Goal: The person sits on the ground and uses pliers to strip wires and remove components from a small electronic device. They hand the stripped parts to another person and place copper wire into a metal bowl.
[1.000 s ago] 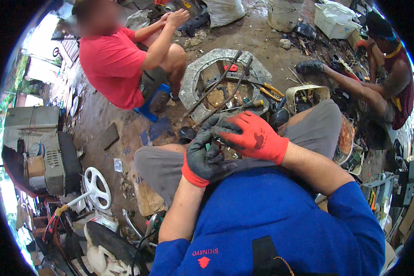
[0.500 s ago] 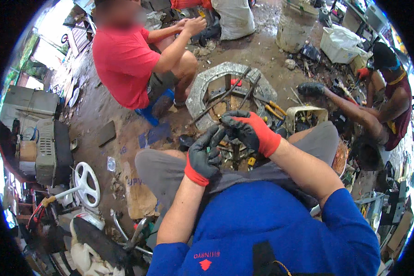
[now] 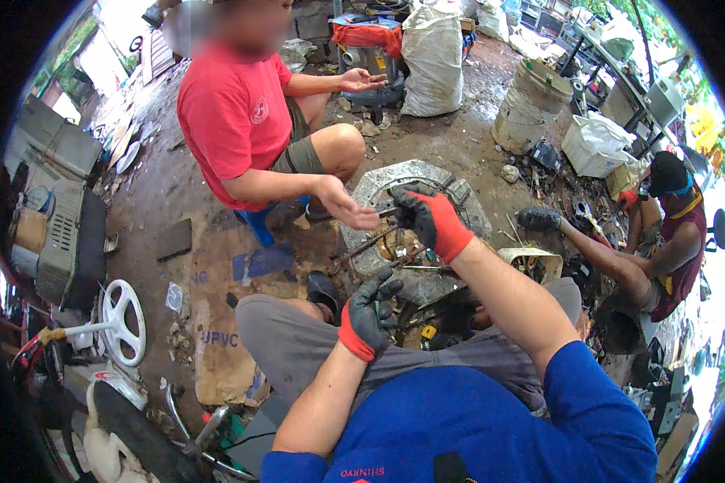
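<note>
Both my hands wear black gloves with red cuffs. My right hand [image 3: 428, 219] reaches out over a grey octagonal slab [image 3: 372, 187], fingers pinched. A small dark piece seems to show at its fingertips; its kind is too small to tell. Just left of these fingertips is the open, palm-up hand [image 3: 348, 203] of a person in a red shirt. Closer to my lap, my left hand [image 3: 369, 312] has its fingers curled in. A speck of green shows at its palm, too small to name. Metal rods [image 3: 366, 245] lie across the slab beneath my hands.
A second person [image 3: 678, 205] sits at the right with legs stretched inward. Near my right knee stands a cream-coloured container [image 3: 533, 259]. Behind are a bucket [image 3: 530, 109] and a white sack [image 3: 432, 64]. Flattened cardboard [image 3: 217, 354] and a white steering wheel [image 3: 124, 324] lie left.
My right hand has moved away from my left, outward to the other person's hand. That person has parted their hands and stretched one toward mine. My left hand has dropped nearer my lap.
</note>
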`<state>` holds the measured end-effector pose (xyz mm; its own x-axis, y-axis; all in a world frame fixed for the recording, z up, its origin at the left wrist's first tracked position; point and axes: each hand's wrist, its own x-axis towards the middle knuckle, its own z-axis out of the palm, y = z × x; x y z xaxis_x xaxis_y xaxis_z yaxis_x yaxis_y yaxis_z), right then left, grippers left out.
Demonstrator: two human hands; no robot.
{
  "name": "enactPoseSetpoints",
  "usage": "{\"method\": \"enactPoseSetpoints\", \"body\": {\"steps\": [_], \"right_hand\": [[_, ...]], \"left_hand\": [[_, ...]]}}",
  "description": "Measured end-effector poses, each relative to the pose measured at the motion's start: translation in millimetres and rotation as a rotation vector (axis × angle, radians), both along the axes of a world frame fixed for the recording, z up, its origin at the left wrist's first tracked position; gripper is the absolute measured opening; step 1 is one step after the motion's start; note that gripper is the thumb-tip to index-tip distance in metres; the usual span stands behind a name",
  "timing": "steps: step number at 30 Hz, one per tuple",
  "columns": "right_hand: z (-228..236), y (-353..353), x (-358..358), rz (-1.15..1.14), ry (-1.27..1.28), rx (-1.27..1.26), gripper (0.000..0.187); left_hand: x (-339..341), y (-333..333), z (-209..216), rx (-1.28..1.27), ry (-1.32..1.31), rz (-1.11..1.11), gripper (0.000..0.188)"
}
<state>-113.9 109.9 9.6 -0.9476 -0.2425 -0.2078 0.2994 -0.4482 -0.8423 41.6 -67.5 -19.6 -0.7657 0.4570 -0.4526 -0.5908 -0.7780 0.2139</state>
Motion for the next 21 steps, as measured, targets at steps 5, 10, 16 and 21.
{"method": "enactPoseSetpoints", "body": {"steps": [5, 10, 16, 21], "right_hand": [[26, -13, -26, 0.097, 0.137, 0.444, 0.019], [40, -26, -40, 0.220, 0.377, 0.810, 0.022], [50, -30, -61, 0.250, 0.602, 1.178, 0.029], [60, -16, -53, -0.098, 0.494, 0.861, 0.029]], "left_hand": [[2, -1, 10, -0.058, -0.007, 0.010, 0.042], [-1, 3, 13, -0.096, -0.037, 0.029, 0.040], [-2, 2, 5, -0.048, 0.004, 0.011, 0.036], [-2, 1, 7, -0.067, -0.018, 0.054, 0.033]]}}
